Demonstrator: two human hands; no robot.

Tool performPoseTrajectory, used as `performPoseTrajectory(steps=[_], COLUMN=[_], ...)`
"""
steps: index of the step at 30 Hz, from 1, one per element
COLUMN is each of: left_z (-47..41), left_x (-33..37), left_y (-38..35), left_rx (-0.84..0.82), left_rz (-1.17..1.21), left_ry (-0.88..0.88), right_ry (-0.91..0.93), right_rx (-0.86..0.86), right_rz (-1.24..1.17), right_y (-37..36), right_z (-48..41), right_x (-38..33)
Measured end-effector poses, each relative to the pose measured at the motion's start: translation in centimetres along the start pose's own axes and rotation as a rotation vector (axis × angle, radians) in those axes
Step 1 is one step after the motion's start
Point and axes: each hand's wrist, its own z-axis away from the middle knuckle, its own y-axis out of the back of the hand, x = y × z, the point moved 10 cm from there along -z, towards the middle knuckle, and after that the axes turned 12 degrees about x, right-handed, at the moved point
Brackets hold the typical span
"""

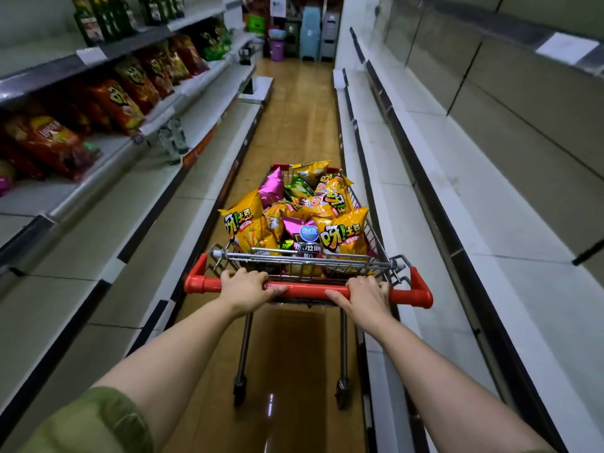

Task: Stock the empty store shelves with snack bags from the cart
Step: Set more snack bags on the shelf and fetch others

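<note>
A wire shopping cart [380, 230] stands in the aisle straight ahead of me, piled with snack bags [343, 233], mostly yellow with some pink and green ones. My left hand [246, 287] grips the cart's red handle bar [307, 291] left of centre. My right hand [364, 297] grips the same bar right of centre. White shelves [434, 178] run along the right side and hold nothing. On the left, the lower shelves [108, 243] are bare too.
The upper left shelves carry red and orange snack bags [49, 142], green bottles [104, 18] above them and two clear bottles [173, 138]. Plastic bins and stools [300, 34] are stacked at the aisle's far end. The brown floor [294, 119] runs between the shelf rows.
</note>
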Motion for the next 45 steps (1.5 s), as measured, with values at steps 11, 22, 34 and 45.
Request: performPoseTrajectory(steps=[11,22,34,45], left_z=[-3.7,-8.3,-13.5,-19.7], left_x=[-0.4,-1.5,-9.8,-14.3], left_y=[0.0,8.4,6.9,4.2], left_rx=[-0.103,0.293,0.3,0.098], left_rz=[0.055,0.702,0.678,0.623], left_ry=[0.073,0.306,0.476,0.458], right_ry=[-0.003,0.046,-0.125,-0.374], right_rx=[-0.041,0.161,-0.078,-0.225], right_rz=[0.044,-0.515,-0.734,-0.644], right_y=[0.4,8.8,-0.2,-10.1], right_z=[-3.6,-10.4,-22.4,-27.1], right_x=[0.2,-4.3,-15.9,-15.8])
